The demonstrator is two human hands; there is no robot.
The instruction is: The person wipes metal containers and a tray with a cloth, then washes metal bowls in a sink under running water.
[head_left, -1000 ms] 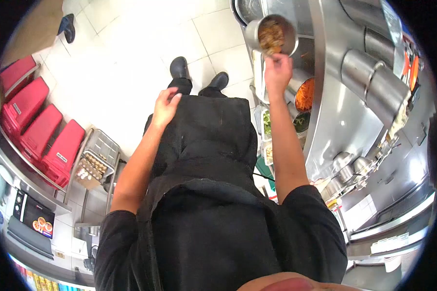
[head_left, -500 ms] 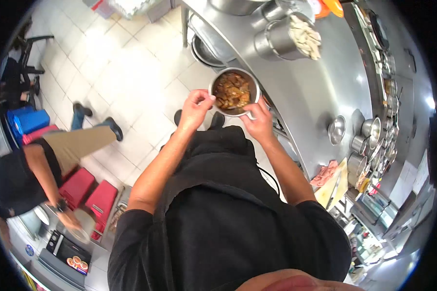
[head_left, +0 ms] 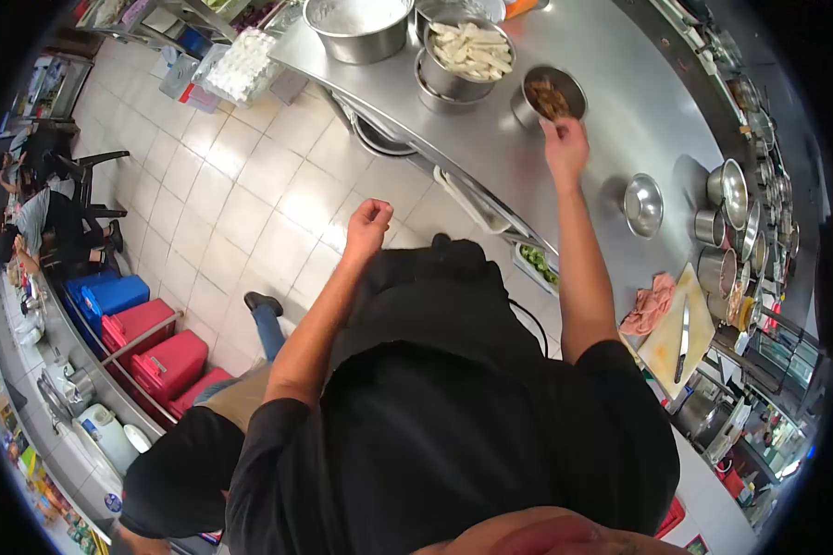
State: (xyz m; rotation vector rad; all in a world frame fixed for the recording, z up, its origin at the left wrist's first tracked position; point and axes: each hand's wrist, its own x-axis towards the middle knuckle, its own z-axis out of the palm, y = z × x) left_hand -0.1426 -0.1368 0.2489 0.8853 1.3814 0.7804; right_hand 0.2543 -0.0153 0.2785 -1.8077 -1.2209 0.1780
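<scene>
My right hand (head_left: 565, 146) pinches the near rim of a round steel pot (head_left: 518, 106), which is on or just above the steel counter. Dark brown cooked food (head_left: 548, 96) lies in it, partly hidden by the rim and my fingers. To its left, a steel pot of pale cut strips (head_left: 472, 50) stands on the counter. My left hand (head_left: 369, 222) hangs over the floor, away from the counter. Its fingers are curled closed, and nothing shows in them.
On the counter (head_left: 611, 111) are a steel bowl (head_left: 643, 205), a pink cloth (head_left: 650, 305) and a cutting board (head_left: 666, 347) with a knife (head_left: 683, 344). A large steel basin (head_left: 359, 39) stands at the far end. A co-worker (head_left: 180, 472) bends at lower left, near red bins (head_left: 171, 365).
The pot of brown food has moved from between both hands over the floor to the counter. My left hand has let go of it; my right hand still grips its rim. The co-worker has shifted.
</scene>
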